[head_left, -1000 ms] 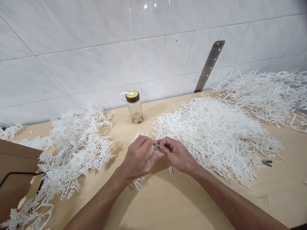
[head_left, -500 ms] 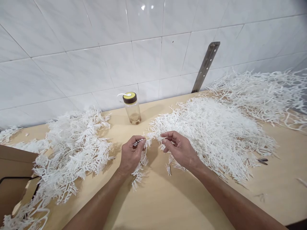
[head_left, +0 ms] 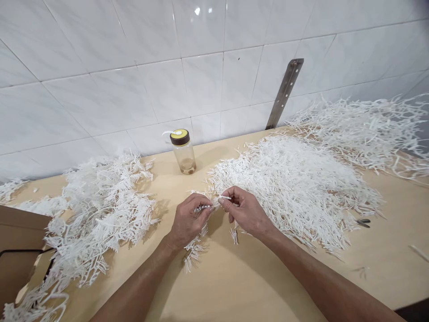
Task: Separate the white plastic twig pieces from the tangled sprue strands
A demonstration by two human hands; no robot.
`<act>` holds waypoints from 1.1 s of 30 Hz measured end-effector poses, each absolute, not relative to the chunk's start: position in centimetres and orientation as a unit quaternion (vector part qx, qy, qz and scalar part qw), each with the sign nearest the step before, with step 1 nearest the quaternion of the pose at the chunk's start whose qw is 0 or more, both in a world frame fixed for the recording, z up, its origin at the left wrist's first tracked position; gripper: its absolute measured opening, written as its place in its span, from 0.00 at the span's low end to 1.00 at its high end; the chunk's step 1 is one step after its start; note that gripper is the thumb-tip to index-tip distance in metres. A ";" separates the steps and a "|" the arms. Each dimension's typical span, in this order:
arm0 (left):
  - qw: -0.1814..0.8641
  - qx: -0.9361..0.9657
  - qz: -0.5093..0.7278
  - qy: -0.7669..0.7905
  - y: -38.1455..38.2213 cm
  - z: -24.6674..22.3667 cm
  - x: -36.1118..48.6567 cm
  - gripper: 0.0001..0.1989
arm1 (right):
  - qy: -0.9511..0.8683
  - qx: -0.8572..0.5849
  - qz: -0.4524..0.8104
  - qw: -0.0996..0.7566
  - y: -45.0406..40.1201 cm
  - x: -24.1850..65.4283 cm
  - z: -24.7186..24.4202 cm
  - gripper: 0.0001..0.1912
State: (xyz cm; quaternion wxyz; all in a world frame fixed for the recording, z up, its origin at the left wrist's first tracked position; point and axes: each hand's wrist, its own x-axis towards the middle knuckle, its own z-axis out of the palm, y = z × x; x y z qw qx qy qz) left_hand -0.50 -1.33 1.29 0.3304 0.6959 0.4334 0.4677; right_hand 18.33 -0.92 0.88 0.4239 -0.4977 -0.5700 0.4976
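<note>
straight ahead, a tiled wall [head_left: 157,89] backs your pale desk [head_left: 217,286]. the broadest heap of loose white pieces [head_left: 288,183] spreads just beyond and right of your hands; a tangled left pile [head_left: 103,214] lies well to the left, and a looser far pile [head_left: 362,129] sits at the back right. a cardboard box [head_left: 20,223] fills the left edge, and a lidded bottle [head_left: 182,154] stands upright near the wall. smaller again, your left hand [head_left: 191,219] pinches a branching white bunch [head_left: 194,252] that trails below it towards you, while your right hand [head_left: 248,212] holds a slender white piece [head_left: 225,197] between thumb and forefinger. both sets of fingertips nearly meet, in front of the bottle; whether the two bits touch, you cannot tell from here. you seem to be lining up one piece with the bunch, a fine fingertip step. the next move calls for a steady left pinch and small, precise right-hand turns, without tugging the trailing strands.
</note>
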 end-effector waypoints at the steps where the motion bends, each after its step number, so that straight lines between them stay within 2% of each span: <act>1: 0.326 0.694 0.466 0.441 -1.3 1.3 -0.6 0.01 | -0.566 -0.501 0.496 0.428 -0.9 18.4 1.0 0.16; 9: 0.377 0.681 0.422 0.465 -1.2 1.4 -1.0 0.05 | -0.490 -0.465 0.580 0.454 -0.8 18.6 0.4 0.20; 12: 0.327 0.730 0.390 0.455 -1.1 1.2 -1.3 0.03 | -0.458 -0.467 0.585 0.479 -0.6 18.7 0.3 0.20; 17: 0.262 0.809 0.348 0.395 -1.1 0.9 -1.5 0.14 | -0.435 -0.472 0.593 0.486 -0.5 18.7 0.7 0.20; 24: 0.201 0.835 0.353 0.372 -1.2 1.0 -0.9 0.07 | -0.407 -0.433 0.660 0.460 -1.1 17.7 0.9 0.22; 28: 0.228 0.811 0.384 0.378 -1.1 1.0 -0.8 0.06 | -0.392 -0.411 0.685 0.457 -1.1 17.6 1.0 0.21; 33: 0.273 0.755 0.421 0.422 -1.3 1.7 -0.7 0.03 | -0.439 -0.425 0.644 0.460 -1.0 18.5 1.0 0.17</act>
